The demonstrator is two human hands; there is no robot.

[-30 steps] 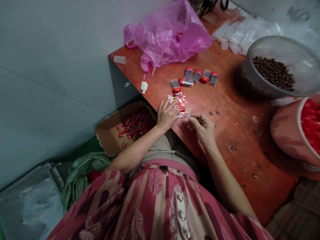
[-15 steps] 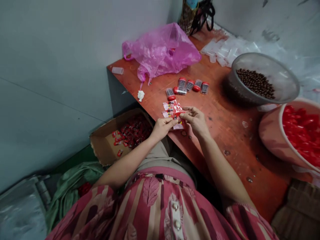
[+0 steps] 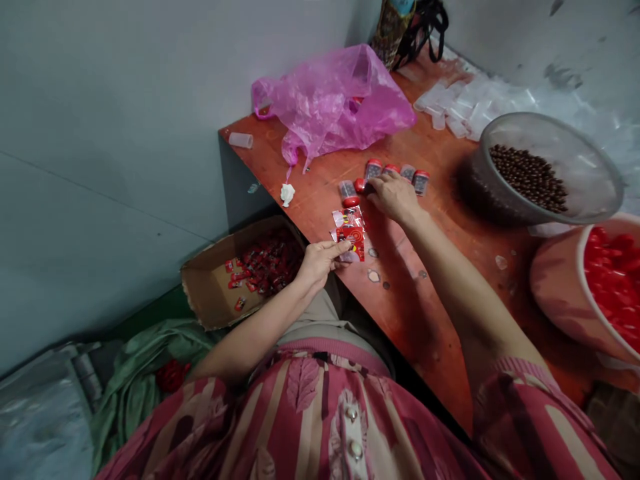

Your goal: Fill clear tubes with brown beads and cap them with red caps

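Note:
My left hand (image 3: 320, 261) pinches a flat red printed wrapper (image 3: 356, 247) between thumb and fingers at the table's near edge. More printed wrappers (image 3: 347, 217) lie just beyond it. My right hand (image 3: 396, 195) is stretched farther out, its fingers closed on a small clear container with a red cap (image 3: 359, 185) that lies on its side; the hand hides most of its body. Around it are several similar containers with dark contents, among them a tilted one (image 3: 348, 192) to the left and another (image 3: 421, 181) to the right.
A pink plastic bag (image 3: 335, 107) lies at the back. On the right stand a grey bowl of brown balls (image 3: 483, 177) and a pink tub of red caps (image 3: 555, 280). Clear empty containers (image 3: 475, 110) are heaped behind. A cardboard box of finished-looking red pieces (image 3: 200, 293) sits below left.
My right hand has let go of the wrapper and moved away from me to the lying container. My left hand still holds the wrapper. The view has shifted slightly.

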